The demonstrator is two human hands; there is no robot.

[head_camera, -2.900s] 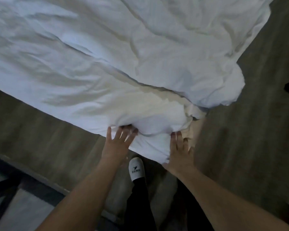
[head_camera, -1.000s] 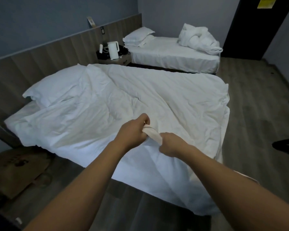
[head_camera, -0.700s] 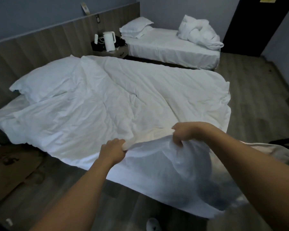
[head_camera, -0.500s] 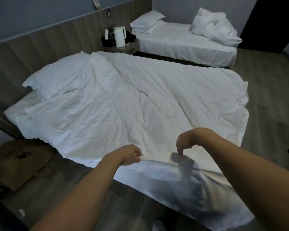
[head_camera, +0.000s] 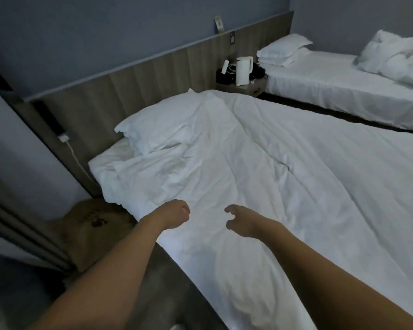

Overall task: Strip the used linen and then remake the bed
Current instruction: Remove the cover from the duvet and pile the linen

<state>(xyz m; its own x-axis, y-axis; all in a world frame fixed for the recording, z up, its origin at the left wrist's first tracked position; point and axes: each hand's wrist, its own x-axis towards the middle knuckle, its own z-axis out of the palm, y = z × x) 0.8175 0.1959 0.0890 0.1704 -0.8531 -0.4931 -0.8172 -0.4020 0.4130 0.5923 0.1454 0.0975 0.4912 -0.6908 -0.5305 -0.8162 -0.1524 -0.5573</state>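
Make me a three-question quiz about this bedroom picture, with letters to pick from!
1. Where is the kettle?
A) on the little table between the two beds
B) on the floor
C) on the pillow

2. What colour is the duvet on the near bed?
A) red
B) white
C) green

3. What are the left hand and the right hand doing?
A) lifting the pillow
B) carrying the kettle
C) holding nothing, above the duvet

Answers: 1 A, it stands by the wall between the beds. 2 B, the whole cover is white. 3 C, both hands' fingers are curled around nothing.
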